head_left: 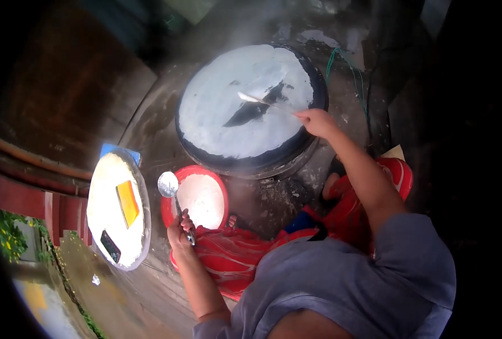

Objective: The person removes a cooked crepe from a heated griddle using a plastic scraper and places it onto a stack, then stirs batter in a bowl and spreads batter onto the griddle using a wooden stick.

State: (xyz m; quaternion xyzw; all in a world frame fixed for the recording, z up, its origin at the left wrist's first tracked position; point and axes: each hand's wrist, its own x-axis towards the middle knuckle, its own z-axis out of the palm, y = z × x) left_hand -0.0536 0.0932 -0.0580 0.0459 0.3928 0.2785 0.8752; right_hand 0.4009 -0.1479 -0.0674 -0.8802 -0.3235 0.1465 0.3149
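My left hand (180,231) is closed around the handle of a ladle (168,184), whose bowl is coated white and hangs by the rim of a red basin (223,199). Pale, thick batter (197,198) fills much of the basin. My right hand (315,122) pinches the end of a thin spatula (271,104), its tip carrying a white smear. The spatula reaches over a large round black griddle (321,85). A white batter layer (217,116) covers most of the griddle, with a dark bare patch near the spatula. Whether the spatula touches the surface I cannot tell.
To the left stands a round tray (145,237) of white stuff, with a yellow-orange block (128,203) and a dark phone-like slab (110,246) on it. A green cord (359,79) lies right of the griddle. Red cloth (228,254) covers my legs. Steam rises.
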